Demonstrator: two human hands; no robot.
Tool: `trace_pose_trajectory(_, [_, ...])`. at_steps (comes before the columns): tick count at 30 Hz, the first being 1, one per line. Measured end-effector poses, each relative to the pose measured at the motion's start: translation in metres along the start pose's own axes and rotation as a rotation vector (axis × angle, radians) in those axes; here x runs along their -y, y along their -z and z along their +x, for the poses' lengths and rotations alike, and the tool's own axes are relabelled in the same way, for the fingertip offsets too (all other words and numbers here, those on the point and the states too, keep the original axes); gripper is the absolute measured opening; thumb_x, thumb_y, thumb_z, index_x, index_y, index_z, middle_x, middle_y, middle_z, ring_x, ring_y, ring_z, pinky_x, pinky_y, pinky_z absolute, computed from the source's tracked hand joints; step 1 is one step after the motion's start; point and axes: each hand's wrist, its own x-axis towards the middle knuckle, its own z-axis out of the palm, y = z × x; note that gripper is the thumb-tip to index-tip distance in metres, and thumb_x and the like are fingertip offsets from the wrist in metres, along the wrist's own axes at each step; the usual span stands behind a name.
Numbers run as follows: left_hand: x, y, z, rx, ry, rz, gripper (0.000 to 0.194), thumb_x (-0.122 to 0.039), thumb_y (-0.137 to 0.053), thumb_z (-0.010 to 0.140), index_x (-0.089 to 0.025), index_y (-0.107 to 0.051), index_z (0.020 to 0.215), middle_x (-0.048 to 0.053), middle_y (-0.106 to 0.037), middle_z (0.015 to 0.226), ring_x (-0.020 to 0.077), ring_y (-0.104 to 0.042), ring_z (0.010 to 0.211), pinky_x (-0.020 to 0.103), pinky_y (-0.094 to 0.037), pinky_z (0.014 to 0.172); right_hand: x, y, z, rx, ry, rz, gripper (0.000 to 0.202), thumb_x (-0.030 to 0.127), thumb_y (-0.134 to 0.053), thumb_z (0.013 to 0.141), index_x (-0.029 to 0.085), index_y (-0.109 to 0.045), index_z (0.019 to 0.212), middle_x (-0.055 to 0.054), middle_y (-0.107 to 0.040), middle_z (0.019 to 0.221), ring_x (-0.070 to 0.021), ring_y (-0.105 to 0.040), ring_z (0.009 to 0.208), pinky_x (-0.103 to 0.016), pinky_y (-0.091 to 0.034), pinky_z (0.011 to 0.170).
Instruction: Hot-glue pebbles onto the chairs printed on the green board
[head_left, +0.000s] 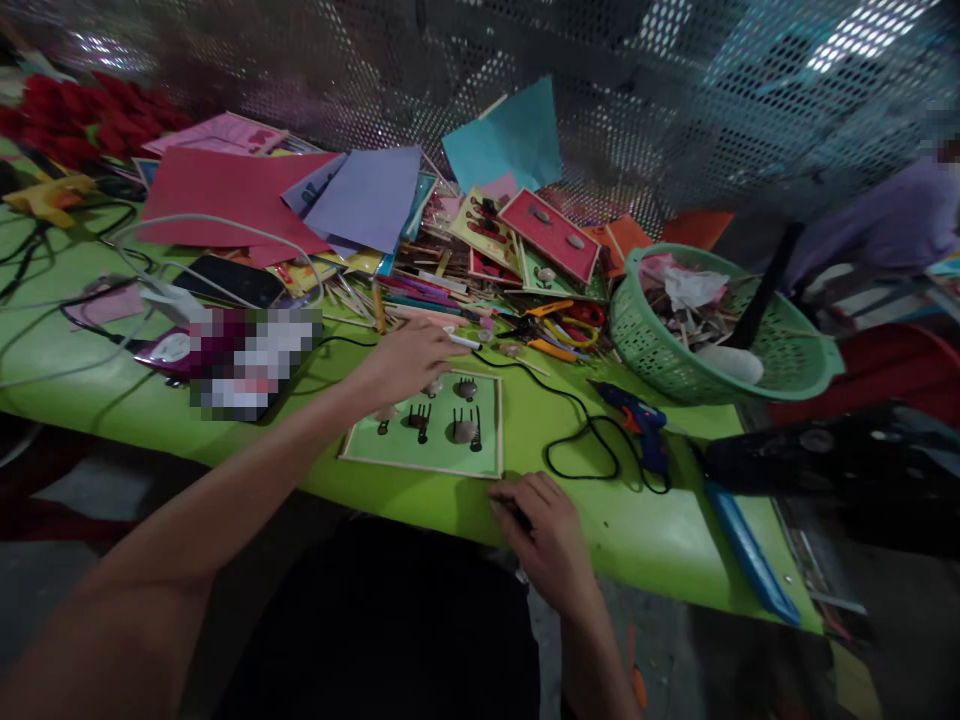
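Observation:
A green card (pixel 435 455) with a thin wooden-stick frame lies on the table near its front edge. Pebbles and black drawn marks sit on it. Over its far left side reaches my left hand (pixel 405 362), palm down, fingers closed at the end of a white marker pen (pixel 465 342) with a black tip. My right hand (pixel 546 530) rests at the table's front edge by the card's near right corner. Its fingers are curled, and a dark spot shows between thumb and forefinger; what it is I cannot make out.
A blue glue gun (pixel 643 425) with a black cord lies right of the card. Behind it stands a green basket (pixel 637 330) of scraps. Scissors (pixel 574 330), pens, sticks and framed cards (pixel 551 235) pile up at the back. A phone (pixel 229 282) lies left.

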Motion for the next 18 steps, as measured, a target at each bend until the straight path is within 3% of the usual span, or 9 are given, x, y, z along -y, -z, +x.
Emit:
trace_pose_trajectory(5, [0.007,0.02,-0.061,-0.152,0.06,-0.122,0.034,-0.028,-0.05,0.101,-0.024,-0.07,0.128,0.007,-0.073,0.124,0.026,-0.063,0.116,0.044,-0.044,0.103,-0.001,0.004,-0.002,-0.001,-0.004,0.059,0.01,0.023,-0.057,0.1,0.023,-0.067,0.099,-0.004,-0.069,0.084,-0.0197,-0.061,0.079,-0.035,-0.047,0.072])
trace_pose_trajectory(8, [-0.004,0.022,-0.103,-0.202,0.115,-0.195,0.033,-0.037,-0.054,0.102,-0.026,-0.069,0.129,0.006,-0.073,0.125,0.0253,-0.063,0.118,0.044,-0.046,0.104,-0.002,0.008,-0.002,-0.074,-0.016,0.149,0.009,0.018,-0.06,0.098,0.023,-0.067,0.101,-0.004,-0.07,0.087,-0.0186,-0.062,0.083,-0.034,-0.049,0.074])
trace_pose_trajectory(11, [-0.02,0.019,-0.132,-0.189,0.164,-0.25,0.03,-0.034,-0.056,0.102,-0.03,-0.067,0.13,0.003,-0.073,0.126,0.0231,-0.065,0.117,0.043,-0.048,0.104,-0.002,0.014,0.002,-0.109,-0.02,0.112,0.011,0.016,-0.063,0.096,0.024,-0.067,0.103,-0.004,-0.07,0.091,-0.019,-0.063,0.089,-0.034,-0.049,0.078])
trace_pose_trajectory(14, [-0.033,0.01,-0.145,-0.178,0.14,-0.283,0.031,-0.032,-0.06,0.1,-0.032,-0.067,0.13,0.002,-0.074,0.125,0.0239,-0.067,0.114,0.042,-0.05,0.1,-0.002,0.018,0.011,-0.076,0.009,-0.004,0.009,0.019,-0.063,0.097,0.024,-0.069,0.102,-0.005,-0.07,0.093,-0.0207,-0.063,0.092,-0.037,-0.048,0.081])
trace_pose_trajectory(18, [-0.039,-0.005,-0.142,-0.15,0.101,-0.291,0.026,-0.034,-0.06,0.1,-0.028,-0.073,0.121,0.005,-0.076,0.114,0.0258,-0.067,0.11,0.041,-0.052,0.094,-0.003,0.017,0.022,0.002,0.019,-0.092,0.009,0.022,-0.063,0.098,0.023,-0.07,0.102,-0.006,-0.07,0.095,-0.0225,-0.062,0.093,-0.037,-0.047,0.081])
